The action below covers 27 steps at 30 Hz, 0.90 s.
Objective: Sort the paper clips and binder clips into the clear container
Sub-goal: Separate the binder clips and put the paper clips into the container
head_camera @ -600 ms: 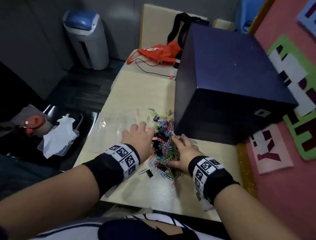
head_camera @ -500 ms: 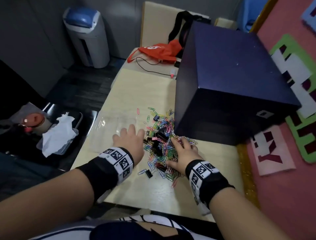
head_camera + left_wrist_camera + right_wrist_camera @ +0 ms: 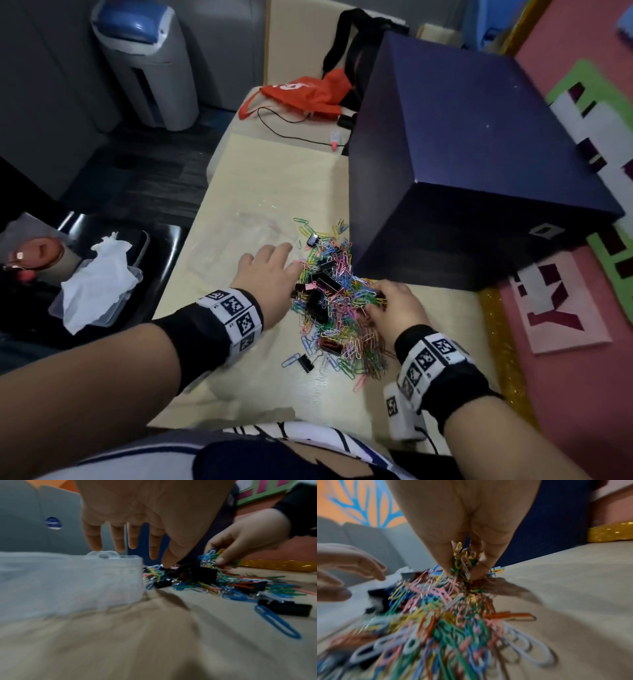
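Observation:
A heap of coloured paper clips (image 3: pixel 337 308) mixed with black binder clips (image 3: pixel 325 284) lies on the pale table, against the dark box. My right hand (image 3: pixel 376 296) sits at the heap's right edge, and its fingers and thumb pinch a bunch of paper clips (image 3: pixel 464 562). My left hand (image 3: pixel 289 258) hovers with straight fingers (image 3: pixel 120 543) at the heap's left side, over the near right corner of the clear container (image 3: pixel 68 580). It holds nothing. The container (image 3: pixel 239 236) lies left of the heap, and what is inside it cannot be made out.
A large dark blue box (image 3: pixel 479 154) stands right behind the heap. A loose black binder clip (image 3: pixel 306 363) and a blue paper clip (image 3: pixel 274 623) lie near the table's front. An orange bag (image 3: pixel 301 92) and a cable lie at the far end. The table edge (image 3: pixel 178 274) drops off on the left.
My left hand has come off the heap and moved left, over the clear container. My right hand has drawn its fingers together on a bunch of paper clips.

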Each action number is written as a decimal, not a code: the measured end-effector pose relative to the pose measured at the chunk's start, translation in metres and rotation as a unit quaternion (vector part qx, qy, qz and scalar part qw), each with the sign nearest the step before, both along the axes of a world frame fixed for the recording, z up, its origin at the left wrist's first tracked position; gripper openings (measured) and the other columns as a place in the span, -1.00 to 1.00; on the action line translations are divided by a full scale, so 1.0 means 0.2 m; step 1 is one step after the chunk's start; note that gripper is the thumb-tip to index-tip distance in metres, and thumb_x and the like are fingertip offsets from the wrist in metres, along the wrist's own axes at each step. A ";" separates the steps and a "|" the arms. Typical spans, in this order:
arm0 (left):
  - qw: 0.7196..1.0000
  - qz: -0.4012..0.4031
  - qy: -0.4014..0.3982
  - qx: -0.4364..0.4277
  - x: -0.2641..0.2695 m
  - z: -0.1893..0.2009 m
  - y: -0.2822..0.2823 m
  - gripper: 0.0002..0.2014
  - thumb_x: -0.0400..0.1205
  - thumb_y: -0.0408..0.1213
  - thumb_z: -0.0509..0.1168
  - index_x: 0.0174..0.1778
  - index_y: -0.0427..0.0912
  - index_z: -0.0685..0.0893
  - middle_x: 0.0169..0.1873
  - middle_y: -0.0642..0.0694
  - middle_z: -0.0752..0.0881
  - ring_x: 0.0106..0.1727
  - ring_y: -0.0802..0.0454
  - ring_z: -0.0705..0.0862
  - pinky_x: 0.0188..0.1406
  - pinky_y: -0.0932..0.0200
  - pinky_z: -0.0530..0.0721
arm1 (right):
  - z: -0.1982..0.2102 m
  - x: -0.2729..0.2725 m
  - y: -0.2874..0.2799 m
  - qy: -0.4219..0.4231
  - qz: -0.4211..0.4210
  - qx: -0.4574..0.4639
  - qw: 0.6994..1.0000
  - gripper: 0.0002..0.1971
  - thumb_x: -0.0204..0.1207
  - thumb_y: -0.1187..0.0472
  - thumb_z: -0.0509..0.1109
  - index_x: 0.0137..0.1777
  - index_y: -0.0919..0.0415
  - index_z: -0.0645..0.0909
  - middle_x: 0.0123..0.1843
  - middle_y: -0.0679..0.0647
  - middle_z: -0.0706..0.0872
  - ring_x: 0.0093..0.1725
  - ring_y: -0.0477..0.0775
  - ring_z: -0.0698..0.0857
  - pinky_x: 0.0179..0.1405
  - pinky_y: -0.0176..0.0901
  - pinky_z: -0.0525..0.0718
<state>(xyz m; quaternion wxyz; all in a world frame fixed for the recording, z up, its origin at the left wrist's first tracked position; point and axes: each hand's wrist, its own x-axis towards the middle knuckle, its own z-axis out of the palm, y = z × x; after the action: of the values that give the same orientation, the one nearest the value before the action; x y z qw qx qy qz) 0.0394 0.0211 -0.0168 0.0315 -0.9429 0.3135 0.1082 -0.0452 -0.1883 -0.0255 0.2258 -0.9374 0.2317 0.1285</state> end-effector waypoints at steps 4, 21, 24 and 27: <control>0.990 -0.134 -0.012 -0.044 -0.03 0.02 -0.17 -0.62 0.58 -0.21 0.21 0.34 -0.09 0.48 0.36 -0.14 0.46 0.37 -0.16 0.40 0.30 -0.19 0.42 | 0.02 0.01 -0.07 -0.014 -0.079 0.001 0.997 -0.64 0.64 0.14 0.28 0.43 0.02 0.50 0.32 0.12 0.64 0.27 0.17 0.63 0.17 -0.18 0.54; 0.967 -0.229 0.039 0.104 -0.06 -0.01 -0.59 -0.70 0.62 -0.35 0.25 0.28 -0.14 0.58 0.23 -0.12 0.64 0.28 -0.15 0.54 0.27 -0.12 0.42 | 0.01 -0.05 -0.16 0.069 0.018 -0.133 0.989 -0.31 0.46 -0.12 0.39 0.55 0.01 0.25 0.51 0.08 0.32 0.47 0.22 0.35 0.39 0.07 0.44; 0.963 -0.242 0.047 0.109 -0.05 0.00 -0.58 -0.75 0.63 -0.33 0.26 0.23 -0.14 0.61 0.16 -0.12 0.68 0.24 -0.17 0.58 0.25 -0.12 0.46 | -0.02 -0.05 -0.14 0.090 0.087 -0.067 0.990 -0.06 0.34 -0.21 0.49 0.64 -0.03 0.10 0.65 0.01 0.17 0.58 0.17 0.22 0.55 0.05 0.30; 0.966 -0.244 0.043 0.071 -0.03 0.03 -0.55 -0.75 0.66 -0.27 0.21 0.24 -0.17 0.61 0.09 -0.15 0.70 0.13 -0.18 0.65 0.08 -0.07 0.59 | -0.04 -0.07 -0.13 0.132 0.120 -0.076 0.981 -0.02 0.31 -0.30 0.47 0.66 -0.15 0.04 0.70 -0.07 0.03 0.62 0.21 0.11 0.59 0.14 0.23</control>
<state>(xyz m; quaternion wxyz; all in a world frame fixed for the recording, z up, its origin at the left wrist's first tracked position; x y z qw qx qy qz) 0.0325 -0.0897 -0.0112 0.1103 -0.8277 0.5265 0.1598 -0.0592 -0.2141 -0.0328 0.1044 -0.9475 0.1548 0.2596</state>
